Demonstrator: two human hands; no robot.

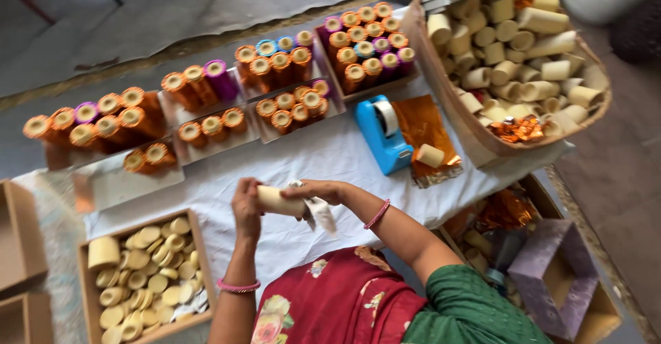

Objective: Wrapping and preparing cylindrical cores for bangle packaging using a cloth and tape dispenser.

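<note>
Tube (pixel 279 200), cream, plain, at lower centre of frame, lying crosswise over white cloth (pixel 323 154). Left hand (pixel 246 210) closed round its left end; right hand (pixel 318 192) pinching white strip (pixel 321 213) against its right end. Box of cream caps (pixel 141 278) at lower left. Blue tape dispenser (pixel 383 132) just above right hand. Basket (pixel 441 82) of plain tubes at upper right. Trays of orange-wrapped tubes (pixel 206 89) across upper left.
</note>
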